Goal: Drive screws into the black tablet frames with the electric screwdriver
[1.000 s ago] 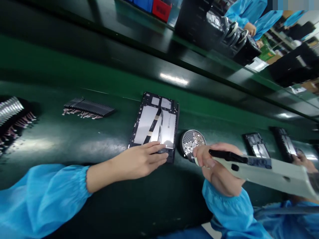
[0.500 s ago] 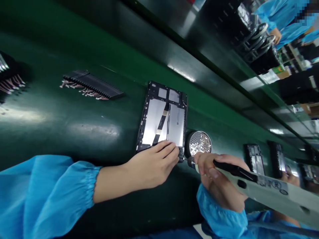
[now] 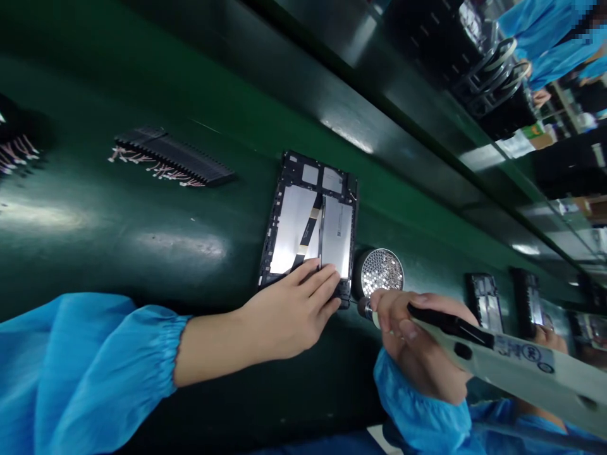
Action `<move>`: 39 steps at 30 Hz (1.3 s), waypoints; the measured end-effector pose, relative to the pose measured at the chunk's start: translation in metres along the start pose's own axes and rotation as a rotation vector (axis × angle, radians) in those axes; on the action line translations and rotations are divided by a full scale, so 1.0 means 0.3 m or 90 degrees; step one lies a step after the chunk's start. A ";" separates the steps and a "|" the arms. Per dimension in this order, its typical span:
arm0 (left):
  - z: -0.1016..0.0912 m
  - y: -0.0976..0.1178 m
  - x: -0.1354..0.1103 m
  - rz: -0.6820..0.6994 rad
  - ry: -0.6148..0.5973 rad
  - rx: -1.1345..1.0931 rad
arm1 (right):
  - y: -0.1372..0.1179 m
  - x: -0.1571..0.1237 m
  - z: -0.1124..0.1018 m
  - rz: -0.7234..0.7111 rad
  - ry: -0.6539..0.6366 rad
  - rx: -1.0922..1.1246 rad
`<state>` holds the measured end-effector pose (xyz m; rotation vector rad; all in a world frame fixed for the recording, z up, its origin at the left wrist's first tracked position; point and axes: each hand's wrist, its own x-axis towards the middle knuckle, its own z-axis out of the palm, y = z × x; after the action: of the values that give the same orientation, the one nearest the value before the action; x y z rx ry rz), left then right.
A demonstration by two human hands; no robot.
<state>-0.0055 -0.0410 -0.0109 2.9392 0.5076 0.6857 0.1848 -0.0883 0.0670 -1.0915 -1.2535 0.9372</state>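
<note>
An opened tablet frame [image 3: 310, 221] with silver plates and a flat ribbon cable lies on the green belt [image 3: 142, 227]. My left hand [image 3: 289, 309] rests on its near edge, fingers stretched flat and pressing it down. My right hand [image 3: 417, 344] is wrapped round a pale electric screwdriver [image 3: 512, 366], whose tip sits at the frame's near right corner. A round dish of small screws [image 3: 380, 272] stands just right of the frame, right beside the screwdriver tip.
A black strip of parts with pink leads [image 3: 171, 165] lies at the left, another [image 3: 16, 155] at the far left edge. More tablet frames [image 3: 484, 294] follow on the right, with another person's hand [image 3: 552, 338]. Black racks and reels [image 3: 497, 69] stand behind.
The view has swung and the frame now sits a little higher. My left fingers slid further onto the frame's near edge. The screwdriver tip came from the screw dish to the frame's corner.
</note>
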 end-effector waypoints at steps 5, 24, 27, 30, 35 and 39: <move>-0.003 -0.005 -0.003 -0.011 0.014 -0.010 | 0.000 -0.003 -0.001 -0.003 -0.006 -0.002; -0.005 -0.003 -0.002 -0.016 -0.003 -0.013 | -0.004 -0.004 0.006 0.000 -0.005 -0.002; -0.001 -0.002 -0.004 -0.017 0.000 -0.025 | 0.001 -0.006 0.008 0.007 -0.001 -0.010; 0.001 -0.001 -0.005 -0.016 -0.003 -0.019 | 0.009 0.000 0.007 0.004 0.005 0.002; -0.002 -0.001 -0.004 -0.017 0.005 -0.025 | 0.022 0.005 0.002 0.005 -0.008 0.019; 0.002 0.000 -0.007 -0.029 0.025 -0.039 | 0.025 -0.008 0.009 0.012 0.002 0.007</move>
<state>-0.0069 -0.0418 -0.0124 2.8534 0.5456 0.7405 0.1820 -0.0885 0.0592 -1.0972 -1.2359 0.9546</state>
